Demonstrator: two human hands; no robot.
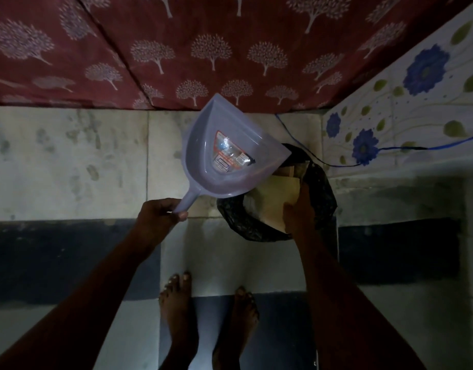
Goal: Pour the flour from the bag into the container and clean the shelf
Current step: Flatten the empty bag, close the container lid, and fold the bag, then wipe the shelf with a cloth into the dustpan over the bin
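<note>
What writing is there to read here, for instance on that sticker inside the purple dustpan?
On the sticker in the dustpan: some print, but too blurred and washed out by glare to read.
On the brown paper bag in the black bin liner: no print visible.
No other words, numbers or signs show.

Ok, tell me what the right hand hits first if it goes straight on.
The right hand meets the brown paper bag at once; its fingers seem to rest on it, though depth is unclear.
</note>
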